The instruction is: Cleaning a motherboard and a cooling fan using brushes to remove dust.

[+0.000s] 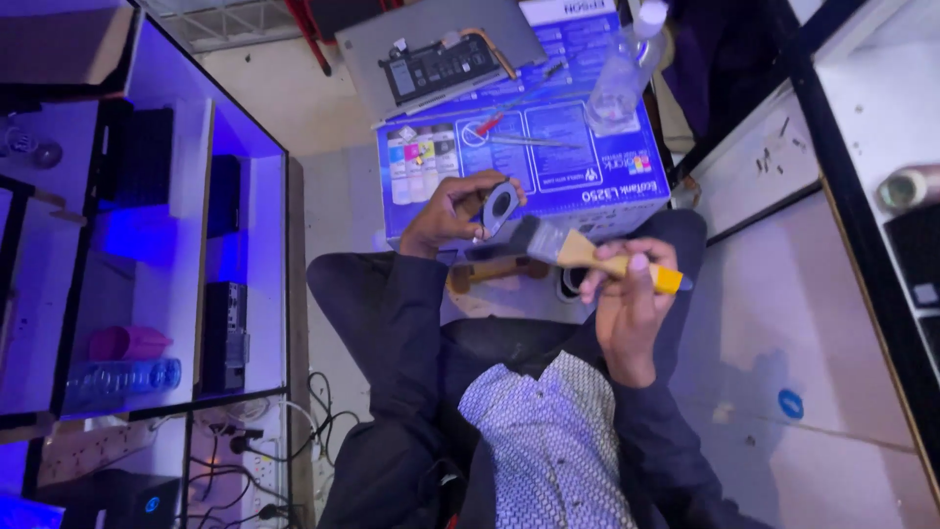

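Head view looks straight down on a seated person whose two hands are held apart above the lap. Their left hand (452, 211) is curled around a small flat fan (500, 207), a dark part with a round opening in its middle, pinched at its edges by the fingertips. Their right hand (627, 294) is closed around the pale wooden handle of a paintbrush (578, 253), whose flat dark bristles point toward the fan and stop just beside it; the handle ends in a yellow tip past the fingers. Beyond both hands sits a blue printed cardboard box (548, 157) with glossy sides. On its far end lies an opened laptop base (441, 59), grey and flat, with a black battery showing inside. A clear plastic bottle (622, 73) stands on the box beyond the right hand, and a thin red-handled tool (490, 124) lies on the lid beyond the left. Off past the left hand, a shelf unit (147, 245) glows with blue light. Below that, cables (264, 441) tangle on the floor.
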